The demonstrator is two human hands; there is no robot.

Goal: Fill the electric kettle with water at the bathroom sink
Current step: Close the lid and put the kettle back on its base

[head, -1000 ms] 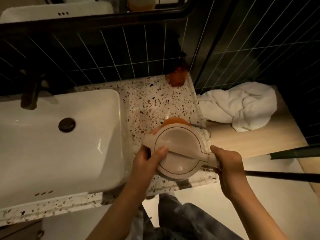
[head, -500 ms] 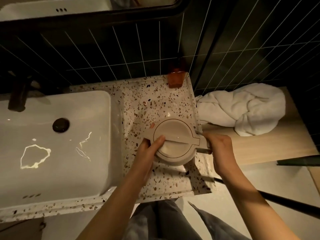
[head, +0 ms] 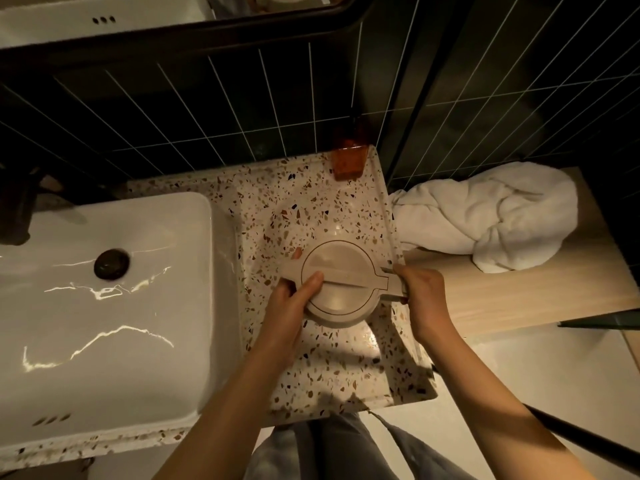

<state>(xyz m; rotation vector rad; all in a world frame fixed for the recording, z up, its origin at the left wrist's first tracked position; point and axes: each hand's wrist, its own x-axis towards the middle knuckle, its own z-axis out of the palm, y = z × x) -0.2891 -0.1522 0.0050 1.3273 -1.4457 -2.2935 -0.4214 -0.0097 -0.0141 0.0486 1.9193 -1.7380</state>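
Observation:
A beige electric kettle (head: 341,271) with its lid closed stands on the terrazzo counter (head: 311,209), seen from above. My left hand (head: 292,303) wraps the kettle's left side, thumb resting on the lid. My right hand (head: 420,294) grips the handle on the kettle's right. The white rectangular sink (head: 104,306) lies to the left, with a dark drain plug (head: 111,264) and wet glints in the basin. A dark faucet (head: 15,209) shows at the far left edge.
An amber bottle (head: 348,157) stands at the counter's back right corner against black tiles. A crumpled white towel (head: 491,216) lies on a wooden shelf (head: 519,292) to the right. A dark bar (head: 581,441) crosses low right. A mirror edge runs along the top.
The kettle came down from above the counter's front edge and moved further back onto the counter. Both hands kept their hold. Wet reflections now show in the basin.

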